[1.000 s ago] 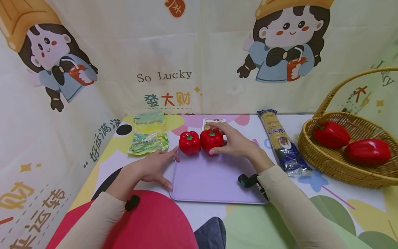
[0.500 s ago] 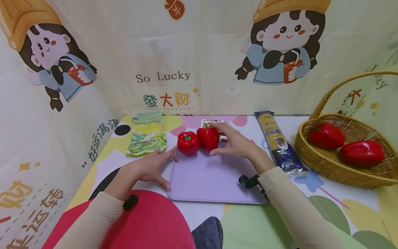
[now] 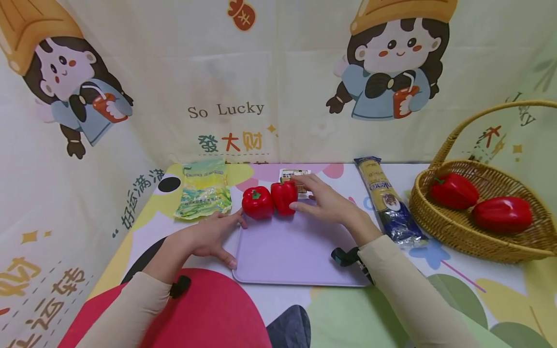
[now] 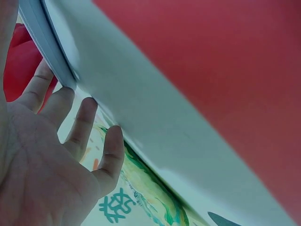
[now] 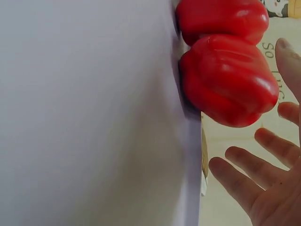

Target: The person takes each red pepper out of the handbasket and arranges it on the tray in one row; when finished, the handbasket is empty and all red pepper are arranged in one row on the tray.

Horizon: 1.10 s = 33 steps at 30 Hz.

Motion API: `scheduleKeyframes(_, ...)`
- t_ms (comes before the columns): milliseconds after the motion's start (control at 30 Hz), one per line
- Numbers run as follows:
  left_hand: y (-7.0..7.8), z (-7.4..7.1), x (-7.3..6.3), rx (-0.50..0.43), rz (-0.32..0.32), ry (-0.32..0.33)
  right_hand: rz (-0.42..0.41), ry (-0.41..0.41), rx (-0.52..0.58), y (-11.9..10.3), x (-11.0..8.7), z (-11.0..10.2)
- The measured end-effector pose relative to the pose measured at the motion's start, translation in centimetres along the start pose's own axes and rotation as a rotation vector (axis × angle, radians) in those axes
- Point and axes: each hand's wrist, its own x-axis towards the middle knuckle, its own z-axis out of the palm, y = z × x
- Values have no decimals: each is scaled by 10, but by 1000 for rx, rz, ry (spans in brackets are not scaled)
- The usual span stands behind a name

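Two red bell peppers sit side by side at the back left of a lilac tray [image 3: 300, 261]. The left pepper [image 3: 257, 203] shows its green stem on top. The right pepper [image 3: 284, 198] leans close against it. Just right of this pair is my right hand [image 3: 324, 200]; in the right wrist view its spread fingers [image 5: 242, 181] stand apart from the nearer pepper [image 5: 230, 80]. My left hand [image 3: 213, 237] spans the tray's left side, thumb at the front corner. In the left wrist view, its extended fingers [image 4: 84, 120] reach the tray's edge.
A green-yellow packet [image 3: 204, 188] lies behind my left hand. Beyond the tray is a small printed card [image 3: 300, 183]. A long blue-gold pasta bag [image 3: 389, 200] lies right of my right hand. Farther right, a wicker basket [image 3: 452, 234] holds two red peppers [image 3: 502, 214].
The right pepper has tilted and shifted left toward the other pepper. My right hand, earlier around it, now has its fingers apart from it. The left hand has stayed at the tray's side.
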Motion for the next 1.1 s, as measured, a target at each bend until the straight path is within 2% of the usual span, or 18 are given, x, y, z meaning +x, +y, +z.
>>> scheduleKeyframes(433,0,2,0,-9,-6,3,64,3,-31,-7,14,10)
scheduleKeyframes(633,0,0,1,-5,3,0,48,0,-46,-7,12,8)
scheduleKeyframes(933,0,-3,1,-6,2,-4,64,7,46,-2,8,6)
scheduleKeyframes(1100,0,-2,0,-10,0,-8,19,14,114,1,6,7)
